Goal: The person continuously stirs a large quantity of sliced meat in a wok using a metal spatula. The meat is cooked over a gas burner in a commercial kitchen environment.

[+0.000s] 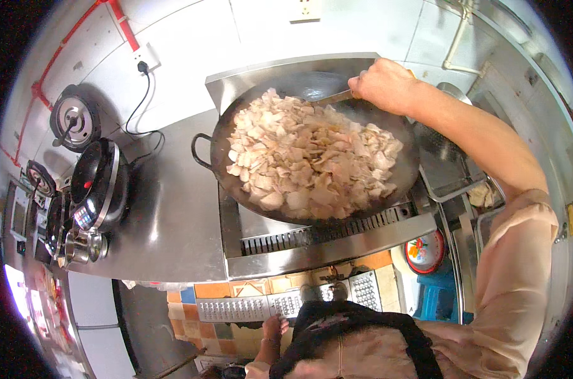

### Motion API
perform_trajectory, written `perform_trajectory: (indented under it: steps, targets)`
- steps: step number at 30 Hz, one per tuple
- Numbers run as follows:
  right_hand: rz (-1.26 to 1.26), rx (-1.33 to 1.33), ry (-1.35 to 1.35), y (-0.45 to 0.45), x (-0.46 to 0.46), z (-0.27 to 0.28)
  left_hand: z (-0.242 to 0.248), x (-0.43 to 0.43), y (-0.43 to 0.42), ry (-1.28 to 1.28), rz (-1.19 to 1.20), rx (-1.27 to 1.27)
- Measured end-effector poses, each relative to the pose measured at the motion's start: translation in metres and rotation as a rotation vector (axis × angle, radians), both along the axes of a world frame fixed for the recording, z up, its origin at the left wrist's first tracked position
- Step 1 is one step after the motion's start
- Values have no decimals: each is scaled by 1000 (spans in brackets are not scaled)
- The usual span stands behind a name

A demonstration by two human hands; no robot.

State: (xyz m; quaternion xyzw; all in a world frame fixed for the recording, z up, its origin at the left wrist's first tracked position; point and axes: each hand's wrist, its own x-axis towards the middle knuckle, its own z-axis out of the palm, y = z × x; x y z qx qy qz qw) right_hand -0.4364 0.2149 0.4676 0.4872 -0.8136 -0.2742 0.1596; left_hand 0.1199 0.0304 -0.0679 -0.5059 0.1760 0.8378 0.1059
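A large black wok (395, 156) sits over the steel stove (331, 256), heaped with pale sliced meat (286, 156). Light steam hangs over the pieces. At the wok's far right rim, my right hand (386, 85) grips the handle of a metal wok utensil (334, 98). Its shaft slants down leftward into the meat, which hides the head, so spatula or ladle cannot be told. Low beside my dark apron (352, 310), my left hand (274, 327) hangs free with loosely bent fingers and nothing visible in it.
A steel counter (172, 208) extends left, bearing an open-lidded electric cooker (99, 184) and small steel pots (77, 246). The wok's loop handle (201, 150) juts over it. Right of the stove are a steel basin (438, 184), a floral enamel dish (424, 253) and a blue stool (435, 298).
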Motion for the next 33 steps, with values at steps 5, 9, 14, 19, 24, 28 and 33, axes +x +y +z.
perform_trajectory:
  steps: [5, 9, 14, 19, 24, 28, 33]
  targets:
    - [129, 20, 194, 53, 66, 34, 6, -45, -3, 122, -381, -266]
    - [17, 5, 290, 81, 111, 60, 6, -59, 9, 8, -258, -546]
    - [-141, 17, 219, 120, 111, 89, 35, -87, 16, -81, -345, -479]
    - [-247, 101, 135, 111, 113, 115, -37, -48, -2, 17, -136, -33]
    - [-335, 299, 173, 100, 101, 130, -70, -20, -20, -1, -118, 85]
    - [-395, 440, 25, 88, 76, 100, -88, -3, -23, 93, -69, 201]
    - [-320, 170, -256, 91, 31, -18, -73, -16, -13, 130, 74, 331]
